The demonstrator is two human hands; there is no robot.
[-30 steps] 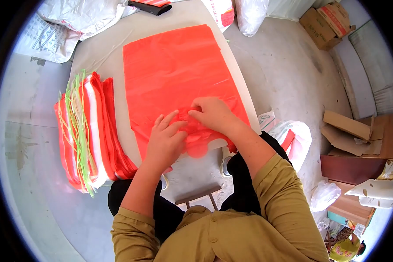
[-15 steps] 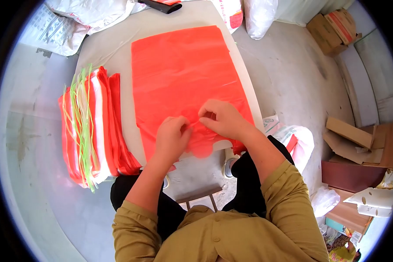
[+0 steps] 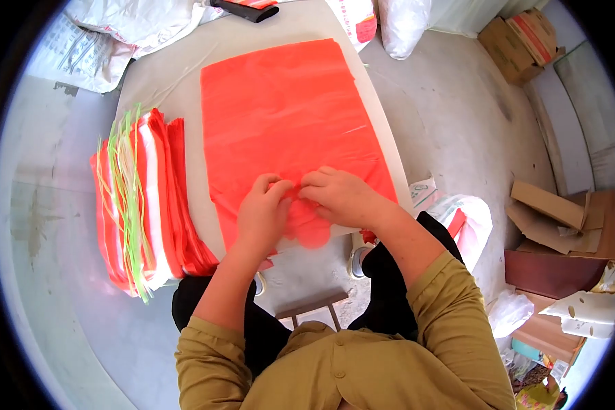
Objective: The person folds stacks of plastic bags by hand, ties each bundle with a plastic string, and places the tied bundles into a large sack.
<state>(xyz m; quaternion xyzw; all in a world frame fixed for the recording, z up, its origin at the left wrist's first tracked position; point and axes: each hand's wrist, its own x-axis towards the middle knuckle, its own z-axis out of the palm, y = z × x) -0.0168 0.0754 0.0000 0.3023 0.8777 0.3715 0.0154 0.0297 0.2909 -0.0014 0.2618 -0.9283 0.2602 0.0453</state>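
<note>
Red plastic bags (image 3: 287, 109) lie flat in a pile on the pale table, with a tab-like flap hanging over its near edge. At the near end of the pile, my left hand (image 3: 261, 210) is closed, thumb and fingertips pinching the thin film of the top bag. Close beside it, my right hand (image 3: 343, 197) is also closed on the same bag, its fingers bent down. The fingertips of both hands almost meet, and a gathered bit of film shows between them. Exactly how many layers they grip is hidden.
Left of the pile stand folded red and white bundles (image 3: 174, 184) with green ties (image 3: 126, 198) draped over them. White sacks (image 3: 82, 51) and a dark roll (image 3: 256, 12) are at the back. Cardboard boxes (image 3: 553, 212) and a white bag (image 3: 466, 222) stand to the right.
My right hand has moved left and slightly down, closing the gap to my left hand. My left hand has turned a little and risen slightly. The pile keeps its place on the table.
</note>
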